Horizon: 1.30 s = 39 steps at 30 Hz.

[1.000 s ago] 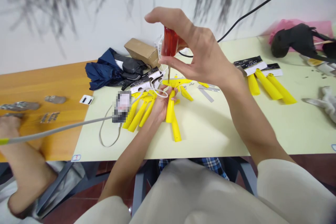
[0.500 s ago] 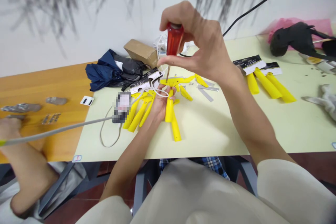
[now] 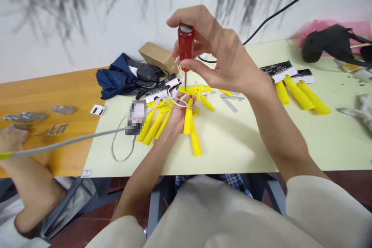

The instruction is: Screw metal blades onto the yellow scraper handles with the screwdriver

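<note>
A screwdriver with a clear red handle stands upright in my right hand, held between the thumb and fingers, with the index finger raised off the handle's end. Its tip points down onto the head of a yellow plastic tool handle with a wide crosspiece. My left hand grips this handle from beneath and to its left; some of its fingers are hidden. Loose yellow pieces, small screws and flat metal strips lie just right of the crosspiece. Another yellow handle rests below.
Several yellow handles lie left of my left hand, near a pixelated device with cables. A dark blue umbrella and cardboard box sit behind. Carded yellow tools lie right. Another person's arm is at the left.
My right hand's fingers have loosened and shifted round the screwdriver, with the index finger now extended. The screwdriver stands more upright. My left hand keeps its hold on the yellow handle.
</note>
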Tool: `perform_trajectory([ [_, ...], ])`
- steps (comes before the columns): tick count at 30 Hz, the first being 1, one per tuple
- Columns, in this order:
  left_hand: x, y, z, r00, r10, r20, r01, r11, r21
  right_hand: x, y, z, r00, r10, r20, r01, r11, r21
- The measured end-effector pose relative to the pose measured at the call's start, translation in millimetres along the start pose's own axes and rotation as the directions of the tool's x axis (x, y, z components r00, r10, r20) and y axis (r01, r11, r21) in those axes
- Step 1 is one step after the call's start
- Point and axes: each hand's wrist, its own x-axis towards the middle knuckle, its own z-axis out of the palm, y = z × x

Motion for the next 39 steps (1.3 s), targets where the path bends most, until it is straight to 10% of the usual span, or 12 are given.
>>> perform_trajectory([
  [19,-13.4,1.5,5.0,0.997,-0.028,0.069,0.027,0.999,0.017,2.7,-4.3,-7.5,0.992,-0.018,-0.128,0.003,0.993,-0.116],
  [24,-11.6,3.0,4.1,0.998,-0.019,0.064,0.017,0.999,0.029,-8.5,-17.4,-30.9,0.929,-0.18,-0.324,0.164,0.983,-0.077],
  [30,-7.8,1.9,0.0,0.999,-0.006,0.048,0.003,0.999,0.052,-15.9,-30.1,-56.3,0.941,-0.001,-0.337,-0.075,0.974,-0.213],
  [39,-0.4,8.6,-8.5,0.996,0.065,0.062,-0.067,0.997,0.032,-8.3,18.1,-40.3,0.959,0.273,-0.075,-0.283,0.934,-0.218],
])
